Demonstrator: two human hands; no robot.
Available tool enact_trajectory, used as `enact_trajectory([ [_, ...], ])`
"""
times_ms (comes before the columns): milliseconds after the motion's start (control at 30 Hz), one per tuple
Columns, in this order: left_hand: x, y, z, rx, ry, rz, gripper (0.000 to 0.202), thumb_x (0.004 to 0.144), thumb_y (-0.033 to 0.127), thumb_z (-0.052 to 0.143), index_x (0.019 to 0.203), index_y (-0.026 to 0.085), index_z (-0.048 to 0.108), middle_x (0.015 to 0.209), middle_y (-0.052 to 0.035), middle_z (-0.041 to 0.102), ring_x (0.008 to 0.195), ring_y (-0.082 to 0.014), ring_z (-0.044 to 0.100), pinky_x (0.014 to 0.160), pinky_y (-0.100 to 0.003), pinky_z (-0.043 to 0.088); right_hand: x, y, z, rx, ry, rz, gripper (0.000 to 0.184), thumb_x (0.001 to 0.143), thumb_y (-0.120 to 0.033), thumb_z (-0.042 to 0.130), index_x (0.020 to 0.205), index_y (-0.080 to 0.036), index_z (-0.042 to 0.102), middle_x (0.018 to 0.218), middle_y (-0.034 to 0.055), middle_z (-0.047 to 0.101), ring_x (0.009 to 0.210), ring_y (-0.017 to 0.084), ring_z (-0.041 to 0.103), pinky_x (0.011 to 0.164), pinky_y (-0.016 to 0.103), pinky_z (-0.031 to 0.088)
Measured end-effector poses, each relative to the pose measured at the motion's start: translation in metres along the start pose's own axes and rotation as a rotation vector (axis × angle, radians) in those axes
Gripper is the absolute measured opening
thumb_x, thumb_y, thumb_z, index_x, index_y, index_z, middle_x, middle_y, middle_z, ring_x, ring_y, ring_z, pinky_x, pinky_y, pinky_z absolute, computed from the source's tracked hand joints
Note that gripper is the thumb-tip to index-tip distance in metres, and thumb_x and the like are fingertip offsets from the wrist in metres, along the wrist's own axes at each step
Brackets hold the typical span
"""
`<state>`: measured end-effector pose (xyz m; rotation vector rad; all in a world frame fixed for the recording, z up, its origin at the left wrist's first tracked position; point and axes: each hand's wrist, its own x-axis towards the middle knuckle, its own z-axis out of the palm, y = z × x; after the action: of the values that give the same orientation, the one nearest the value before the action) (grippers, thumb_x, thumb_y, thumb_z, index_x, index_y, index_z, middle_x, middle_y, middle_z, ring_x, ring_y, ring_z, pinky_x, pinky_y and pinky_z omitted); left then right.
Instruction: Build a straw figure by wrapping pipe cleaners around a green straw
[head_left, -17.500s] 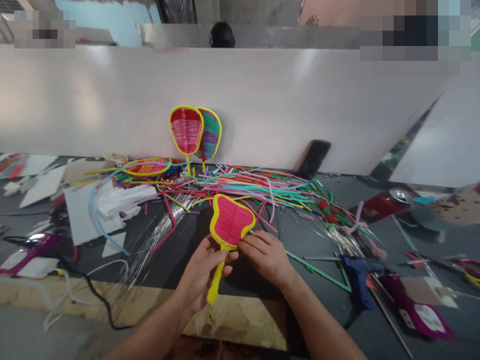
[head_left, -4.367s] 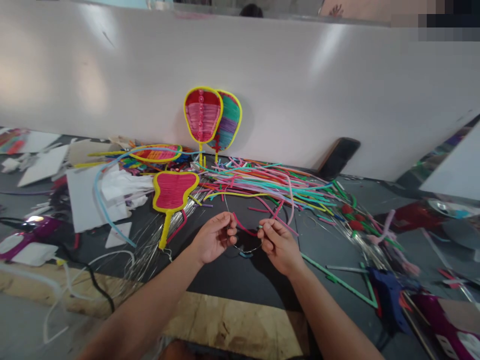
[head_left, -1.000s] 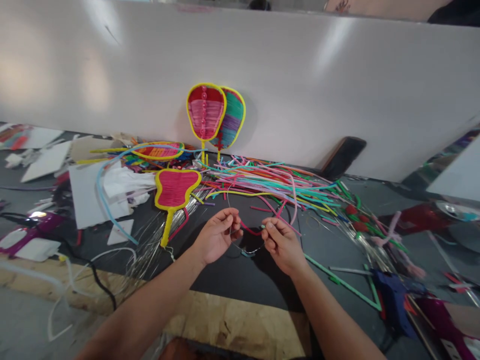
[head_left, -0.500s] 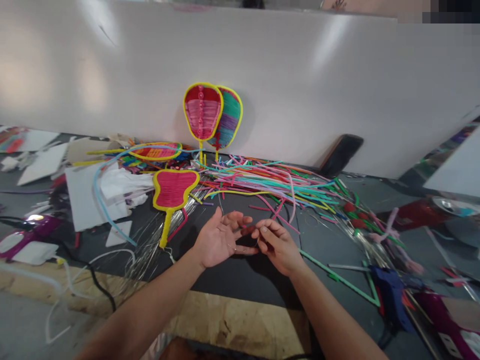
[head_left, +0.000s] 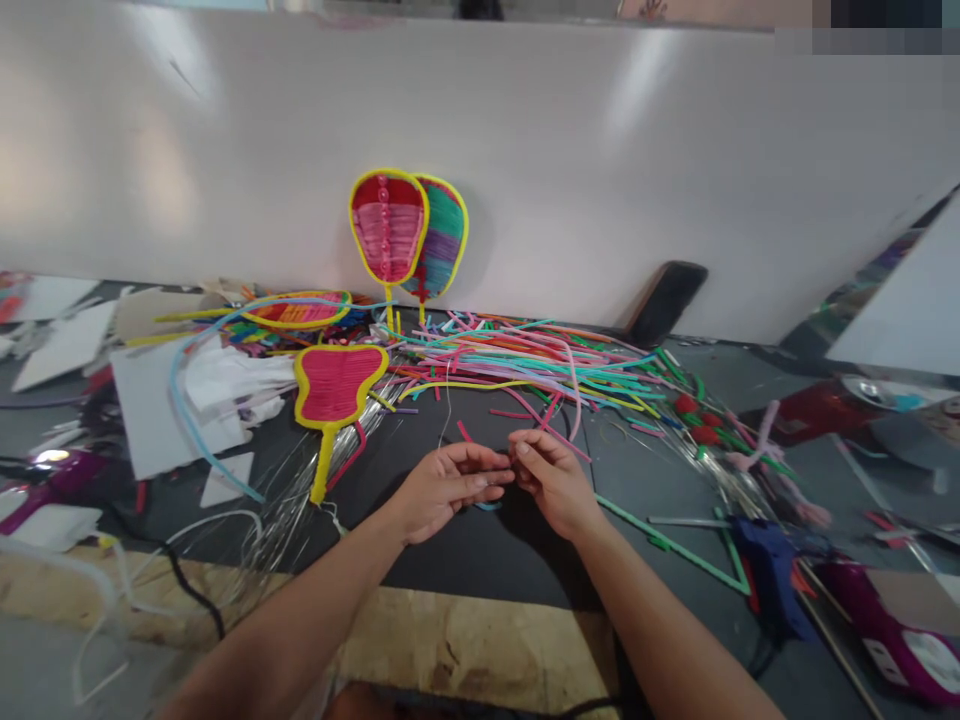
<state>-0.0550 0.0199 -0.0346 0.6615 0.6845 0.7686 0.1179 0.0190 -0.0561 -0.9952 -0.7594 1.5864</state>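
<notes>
Both hands meet above the dark mat, fingertips almost touching. My left hand [head_left: 454, 487] has its thumb against its curled fingers, around a thin wire [head_left: 448, 405] that sticks up behind it. My right hand [head_left: 551, 478] pinches thumb to forefinger at what looks like the same wire; the part between the fingertips is too fine to see clearly. To the left lies a pink fan with a yellow rim [head_left: 341, 385]. Behind the hands spreads a pile of coloured pipe cleaners [head_left: 510, 360].
Two finished-looking fans [head_left: 386, 225] lean on a white panel [head_left: 540, 150], and a phone [head_left: 666, 303] stands against it. At right are a red can [head_left: 814, 415], a blue-handled tool [head_left: 772, 575] and a purple device [head_left: 885, 630]. Loose silver wires [head_left: 281, 530] lie at left.
My left hand, palm up with fingers spread before, has turned and closed its fingers. The wire now stands up behind it. My right hand keeps its pinch. The view has shifted slightly.
</notes>
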Motion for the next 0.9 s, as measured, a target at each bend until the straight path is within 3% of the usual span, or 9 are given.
enact_trajectory([
  [133, 0.0000, 0.0002, 0.0010, 0.017, 0.014, -0.030, 0.025, 0.065, 0.011, 0.076, 0.088, 0.011, 0.066, 0.094, -0.0087, 0.071, 0.096, -0.0205, 0.066, 0.080, -0.026, 0.052, -0.0014, -0.0016, 0.0005, 0.002, 0.003, 0.031, 0.024, 0.068, -0.036, 0.074, 0.083, -0.020, 0.064, 0.072, -0.0026, 0.057, 0.049, 0.004, 0.040, 0.044, 0.018, 0.028],
  [267, 0.0005, -0.0008, 0.0006, 0.003, -0.006, -0.057, 0.034, 0.063, 0.012, 0.078, 0.093, 0.013, 0.063, 0.098, -0.0096, 0.071, 0.096, -0.0211, 0.066, 0.080, -0.028, 0.052, -0.0009, -0.0024, 0.0003, 0.017, 0.004, 0.020, 0.023, 0.068, -0.037, 0.073, 0.079, -0.020, 0.061, 0.073, -0.0029, 0.056, 0.049, 0.005, 0.040, 0.044, 0.019, 0.028],
  [600, 0.0017, -0.0027, 0.0027, 0.202, 0.024, -0.133, 0.041, 0.057, 0.021, 0.082, 0.093, 0.012, 0.064, 0.086, -0.0087, 0.070, 0.078, -0.0179, 0.067, 0.069, -0.029, 0.052, -0.0005, -0.0066, 0.0002, 0.014, -0.055, -0.048, 0.018, 0.073, -0.032, 0.070, 0.077, -0.019, 0.058, 0.067, -0.0038, 0.052, 0.048, 0.005, 0.036, 0.044, 0.019, 0.024],
  [767, 0.0018, -0.0007, 0.0034, 0.272, 0.045, -0.214, 0.034, 0.068, 0.037, 0.073, 0.087, 0.010, 0.065, 0.073, -0.0083, 0.070, 0.059, -0.0145, 0.065, 0.051, -0.023, 0.051, -0.0001, -0.0064, -0.0005, 0.009, -0.069, -0.054, 0.016, 0.073, -0.031, 0.070, 0.076, -0.019, 0.059, 0.067, -0.0032, 0.053, 0.046, 0.005, 0.035, 0.043, 0.020, 0.024],
  [900, 0.0027, -0.0017, 0.0033, 0.313, 0.103, -0.260, 0.030, 0.070, 0.039, 0.069, 0.079, 0.010, 0.065, 0.065, -0.0071, 0.069, 0.049, -0.0120, 0.062, 0.039, -0.018, 0.045, 0.0006, -0.0059, 0.0002, 0.014, -0.086, -0.041, 0.017, 0.072, -0.032, 0.071, 0.078, -0.019, 0.062, 0.068, -0.0019, 0.056, 0.046, 0.004, 0.037, 0.043, 0.020, 0.024],
])
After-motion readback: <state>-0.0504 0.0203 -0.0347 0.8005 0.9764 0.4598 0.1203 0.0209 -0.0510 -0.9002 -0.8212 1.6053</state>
